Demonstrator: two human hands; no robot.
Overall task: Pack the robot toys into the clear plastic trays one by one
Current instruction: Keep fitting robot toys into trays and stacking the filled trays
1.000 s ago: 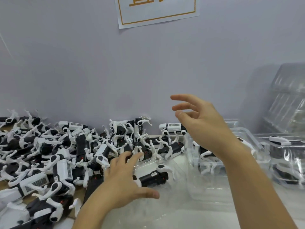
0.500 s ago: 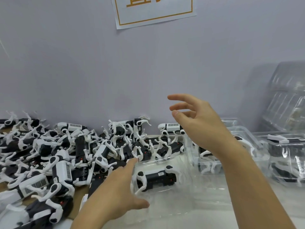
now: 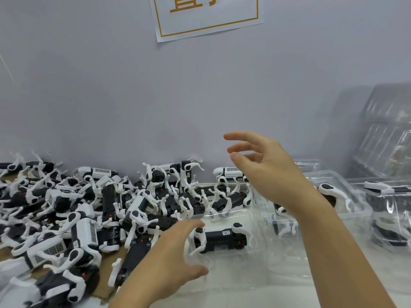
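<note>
A black-and-white robot dog toy [image 3: 219, 237] lies on its side inside a clear plastic tray [image 3: 224, 213] in front of me. My left hand [image 3: 171, 261] hovers at the tray's left side with fingers spread, holding nothing; its fingertips are near the toy's front leg. My right hand [image 3: 266, 172] is raised above the tray, fingers loosely spread and empty. A big pile of robot toys [image 3: 89, 210] covers the table to the left.
Packed clear trays [image 3: 347, 196] with toys stand to the right, one more [image 3: 391, 210] at the far right edge. A stack of empty trays [image 3: 387, 130] leans against the grey wall. A paper sign [image 3: 206, 16] hangs on the wall.
My left hand drew back from the tray toward me and to the left, uncovering the toy lying in it. The right hand stayed raised and barely moved.
</note>
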